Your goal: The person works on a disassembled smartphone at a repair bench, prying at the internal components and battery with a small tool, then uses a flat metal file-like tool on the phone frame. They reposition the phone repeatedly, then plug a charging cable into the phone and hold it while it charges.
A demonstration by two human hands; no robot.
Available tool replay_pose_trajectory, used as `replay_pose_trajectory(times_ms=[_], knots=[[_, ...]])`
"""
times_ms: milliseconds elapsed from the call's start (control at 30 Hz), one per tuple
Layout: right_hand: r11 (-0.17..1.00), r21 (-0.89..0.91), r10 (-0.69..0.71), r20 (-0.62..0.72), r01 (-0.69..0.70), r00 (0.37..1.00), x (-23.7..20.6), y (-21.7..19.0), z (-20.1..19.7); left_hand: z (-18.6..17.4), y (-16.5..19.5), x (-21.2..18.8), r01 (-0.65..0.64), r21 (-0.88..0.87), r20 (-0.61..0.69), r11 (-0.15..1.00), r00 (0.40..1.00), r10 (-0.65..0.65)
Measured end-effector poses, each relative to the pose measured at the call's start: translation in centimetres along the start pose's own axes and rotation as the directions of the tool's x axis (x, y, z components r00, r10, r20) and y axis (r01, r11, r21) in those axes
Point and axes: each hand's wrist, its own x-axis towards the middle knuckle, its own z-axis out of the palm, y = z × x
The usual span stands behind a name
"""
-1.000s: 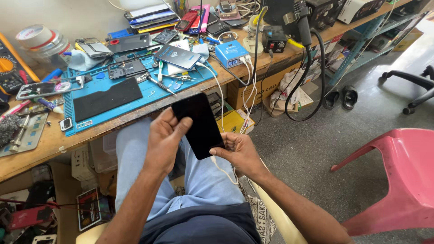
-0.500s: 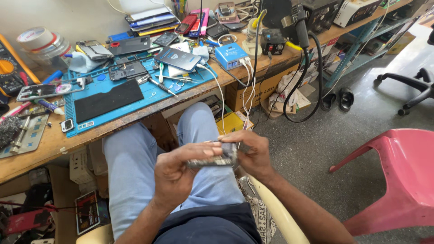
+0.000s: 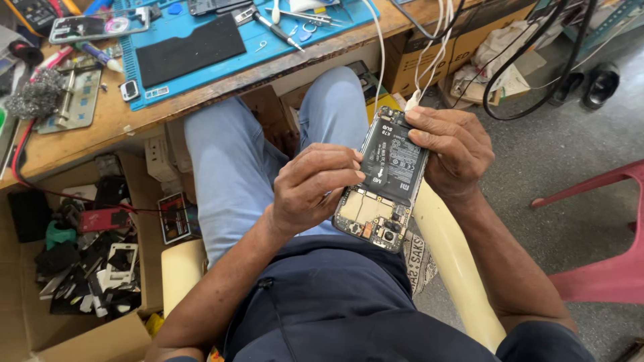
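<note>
we hold an opened phone over our lap, its back cover off so the black battery and the circuit board with camera modules face up; our left hand is closed against its left edge, thumb and fingertips pressing near the lower end of the battery; our right hand grips the far right edge and top corner, fingers wrapped round it; a white cable meets the phone at its far end; we judge this as the inspection stage of a repair, the insides bared and the battery being felt or tested at its edge; the next move seems to call for a steady right-hand grip while the left works a nail or tool under a part, with care for the thin board below; beyond our knees runs the wooden bench, with a blue work mat, tweezers and another phone on it; a box of spare parts sits under the bench to our left.
</note>
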Motion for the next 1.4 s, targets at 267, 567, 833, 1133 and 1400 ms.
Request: replay_pose_trajectory(times_ms=[267,567,833,1133,1400], knots=[[1.0,-0.001,-0.012,0.037,0.012,0.999,-1.1,0.1,0.5,-0.5,0.1,-0.6,-0.136,0.038,0.081,0.99,0.988,0.132],[0.997,0.04,0.057,0.063,-0.06,0.996,-0.6,-0.8,1.0,-0.8,0.5,0.6,0.016,-0.138,0.088,0.99,0.996,-0.004],[0.985,0.117,0.122,0.07,-0.13,0.99,-0.1,-1.3,0.5,-1.1,1.2,1.8,0.074,-0.214,0.122,0.974,0.991,-0.049],[0.996,0.085,0.003,0.06,-0.008,0.998,-0.1,-1.4,0.1,-0.8,2.6,1.3,0.014,-0.184,0.135,0.983,0.991,0.011],[0.991,0.087,0.095,0.042,-0.099,0.995,0.6,-3.1,-0.5,-1.0,3.2,0.8,-0.04,-0.177,0.137,0.983,0.988,0.065]])
